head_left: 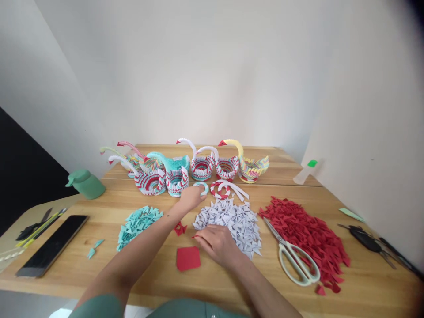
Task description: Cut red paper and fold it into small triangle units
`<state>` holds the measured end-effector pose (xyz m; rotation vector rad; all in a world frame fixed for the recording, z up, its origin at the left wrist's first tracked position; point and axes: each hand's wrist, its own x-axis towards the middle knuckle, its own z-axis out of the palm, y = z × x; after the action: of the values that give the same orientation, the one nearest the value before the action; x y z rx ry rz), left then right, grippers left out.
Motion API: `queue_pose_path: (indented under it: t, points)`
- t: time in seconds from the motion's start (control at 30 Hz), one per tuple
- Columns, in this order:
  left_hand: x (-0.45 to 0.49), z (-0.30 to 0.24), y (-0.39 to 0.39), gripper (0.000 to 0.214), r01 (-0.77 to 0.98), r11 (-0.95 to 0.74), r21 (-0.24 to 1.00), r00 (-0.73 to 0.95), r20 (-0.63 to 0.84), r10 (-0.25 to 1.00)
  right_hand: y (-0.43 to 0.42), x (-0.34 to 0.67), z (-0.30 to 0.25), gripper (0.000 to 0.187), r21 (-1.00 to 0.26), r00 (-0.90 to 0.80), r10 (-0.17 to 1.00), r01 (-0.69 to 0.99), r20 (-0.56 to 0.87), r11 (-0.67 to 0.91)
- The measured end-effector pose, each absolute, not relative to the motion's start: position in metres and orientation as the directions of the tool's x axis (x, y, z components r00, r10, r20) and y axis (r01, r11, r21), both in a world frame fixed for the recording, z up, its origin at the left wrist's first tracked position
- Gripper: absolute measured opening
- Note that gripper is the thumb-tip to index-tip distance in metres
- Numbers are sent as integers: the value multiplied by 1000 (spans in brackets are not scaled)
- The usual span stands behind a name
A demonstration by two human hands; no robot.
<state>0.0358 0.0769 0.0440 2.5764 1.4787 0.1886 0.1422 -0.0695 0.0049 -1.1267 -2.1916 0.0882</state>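
Note:
My left hand reaches forward, its fingers closed at the edge of a turquoise-and-white paper ring. The fingertips partly cover that ring. Nearer to me, my right hand pinches a small red paper piece above the wood, beside a pile of white folded paper triangles. Between my arms lie a red paper stack and a few loose red folded pieces. A red-and-white ring and white strips lie just right of the turquoise ring.
Several folded-paper swans stand along the back. Turquoise triangles are heaped left, red triangles right, with scissors against the red heap. A phone, green container, glue bottle and keys are toward the sides.

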Motion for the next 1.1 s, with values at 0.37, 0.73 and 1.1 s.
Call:
queue_pose_path:
  t: [0.37, 0.73, 1.1]
  points:
    - [-21, 58, -2, 40, 358, -381, 852, 665, 54, 745, -62, 157, 19, 25, -653, -105, 914, 668, 393, 357]
    - [-10, 39, -13, 30, 102, -46, 994, 571, -20, 821, -62, 158, 25, 37, -862, -51, 962, 435, 267, 262]
    - [-10, 23, -18, 33, -24, -7, 1000, 522, 18, 853, -59, 158, 19, 28, -904, 6, 980, 386, 200, 182]
